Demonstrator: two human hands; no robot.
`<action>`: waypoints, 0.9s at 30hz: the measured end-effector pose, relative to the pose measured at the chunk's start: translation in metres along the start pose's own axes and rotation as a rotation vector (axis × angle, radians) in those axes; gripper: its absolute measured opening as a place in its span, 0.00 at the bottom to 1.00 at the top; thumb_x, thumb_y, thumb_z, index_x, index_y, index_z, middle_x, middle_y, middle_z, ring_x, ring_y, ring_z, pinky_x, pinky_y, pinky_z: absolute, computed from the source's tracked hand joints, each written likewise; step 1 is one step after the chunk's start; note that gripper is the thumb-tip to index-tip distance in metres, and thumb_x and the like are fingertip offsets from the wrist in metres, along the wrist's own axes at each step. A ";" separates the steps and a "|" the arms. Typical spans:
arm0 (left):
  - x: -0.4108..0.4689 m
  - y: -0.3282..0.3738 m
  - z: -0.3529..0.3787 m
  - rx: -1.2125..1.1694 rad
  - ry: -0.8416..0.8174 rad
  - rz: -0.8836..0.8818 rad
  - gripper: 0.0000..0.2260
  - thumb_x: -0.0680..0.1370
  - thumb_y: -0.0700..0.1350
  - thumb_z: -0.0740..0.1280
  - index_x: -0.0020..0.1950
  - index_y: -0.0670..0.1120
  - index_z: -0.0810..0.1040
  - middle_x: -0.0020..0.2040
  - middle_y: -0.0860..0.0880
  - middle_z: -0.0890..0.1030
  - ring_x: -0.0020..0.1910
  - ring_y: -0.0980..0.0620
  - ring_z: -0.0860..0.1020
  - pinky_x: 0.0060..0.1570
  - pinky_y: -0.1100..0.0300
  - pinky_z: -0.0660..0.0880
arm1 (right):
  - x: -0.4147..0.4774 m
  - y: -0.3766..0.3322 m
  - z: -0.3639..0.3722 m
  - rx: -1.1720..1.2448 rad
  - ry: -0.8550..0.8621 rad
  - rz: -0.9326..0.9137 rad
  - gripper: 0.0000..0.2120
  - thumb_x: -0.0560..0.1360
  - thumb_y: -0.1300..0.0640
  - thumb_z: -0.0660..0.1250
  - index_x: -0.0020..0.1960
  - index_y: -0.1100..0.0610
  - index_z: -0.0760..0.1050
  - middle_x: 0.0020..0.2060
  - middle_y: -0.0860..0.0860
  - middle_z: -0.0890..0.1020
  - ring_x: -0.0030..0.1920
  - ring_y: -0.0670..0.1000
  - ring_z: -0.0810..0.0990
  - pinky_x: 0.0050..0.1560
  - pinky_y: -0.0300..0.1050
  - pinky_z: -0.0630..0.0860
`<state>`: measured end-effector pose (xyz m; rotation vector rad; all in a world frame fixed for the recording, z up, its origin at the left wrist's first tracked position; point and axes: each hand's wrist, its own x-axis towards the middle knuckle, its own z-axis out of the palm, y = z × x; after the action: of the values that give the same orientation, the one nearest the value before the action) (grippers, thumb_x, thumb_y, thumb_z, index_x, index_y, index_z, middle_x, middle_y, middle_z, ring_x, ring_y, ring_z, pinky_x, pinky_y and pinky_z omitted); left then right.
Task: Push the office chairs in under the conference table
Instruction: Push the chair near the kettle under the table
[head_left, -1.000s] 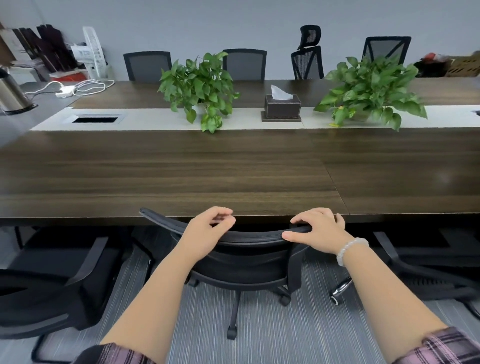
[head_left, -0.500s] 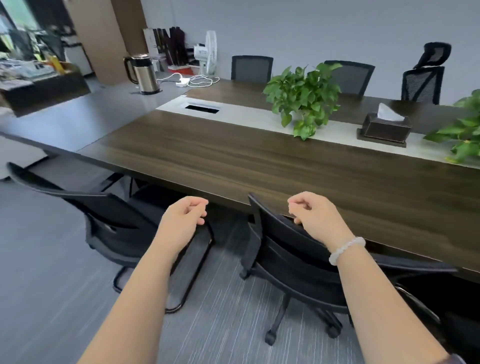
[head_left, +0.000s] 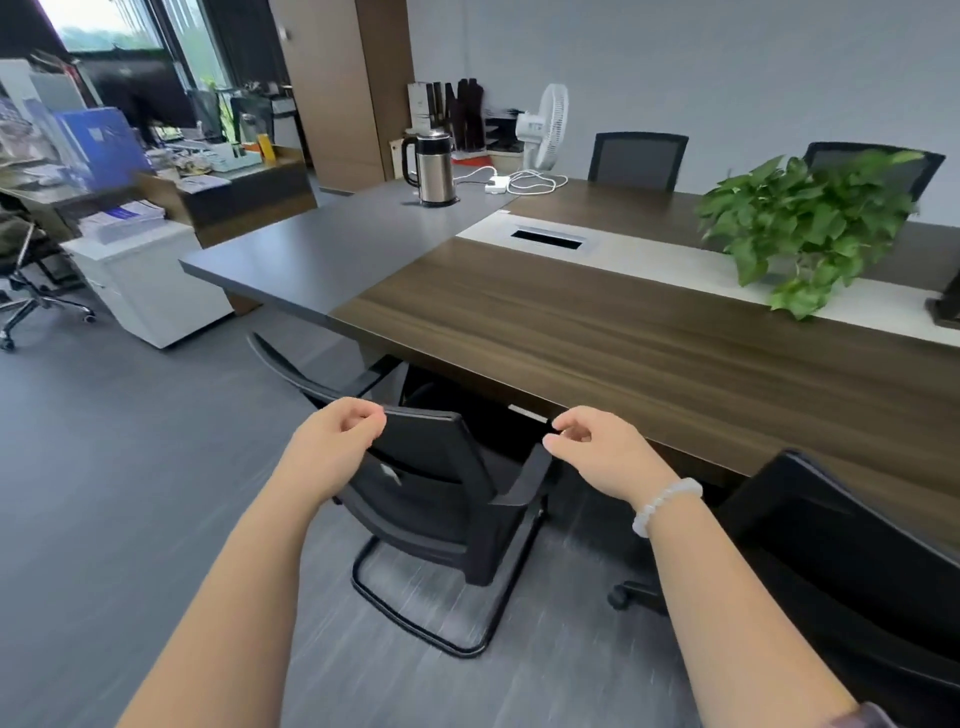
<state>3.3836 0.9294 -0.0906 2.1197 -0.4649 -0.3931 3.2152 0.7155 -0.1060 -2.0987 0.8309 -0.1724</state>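
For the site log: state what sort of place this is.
Most likely an office meeting room: a long conference table lined with black office chairs, a kettle at its end, and cluttered work desks with a monitor beyond.

Bright daylight from left window (head_left: 130, 31), motion blur, wide-angle edge distortion

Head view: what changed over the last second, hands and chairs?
Both hands let go of the castor chair, now at the right by the conference table. The view swung left, and the left hand and right hand hover loosely curled over the next sled-base chair, gripping nothing. Table and plant stayed put.
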 end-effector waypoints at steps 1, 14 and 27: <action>0.009 -0.008 -0.014 0.019 -0.003 -0.008 0.07 0.79 0.51 0.62 0.52 0.52 0.78 0.50 0.51 0.80 0.51 0.50 0.77 0.46 0.56 0.73 | 0.008 -0.011 0.017 -0.009 -0.010 0.004 0.16 0.76 0.49 0.65 0.62 0.52 0.74 0.57 0.49 0.77 0.57 0.49 0.74 0.56 0.43 0.70; 0.152 -0.082 -0.072 0.326 -0.129 -0.056 0.19 0.76 0.56 0.64 0.65 0.52 0.71 0.70 0.48 0.68 0.69 0.46 0.67 0.68 0.44 0.64 | 0.128 -0.082 0.126 -0.415 -0.292 0.138 0.30 0.72 0.36 0.64 0.70 0.47 0.65 0.65 0.48 0.72 0.65 0.55 0.69 0.65 0.56 0.68; 0.281 -0.094 -0.108 0.848 -0.574 0.024 0.35 0.70 0.62 0.69 0.73 0.56 0.61 0.75 0.50 0.61 0.77 0.48 0.49 0.71 0.39 0.39 | 0.221 -0.140 0.159 -0.596 -0.773 0.146 0.29 0.67 0.33 0.69 0.62 0.49 0.74 0.60 0.48 0.79 0.59 0.51 0.77 0.64 0.47 0.71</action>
<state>3.6950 0.9241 -0.1394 2.7883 -1.1419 -0.9228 3.5184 0.7445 -0.1369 -2.3352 0.5770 1.0159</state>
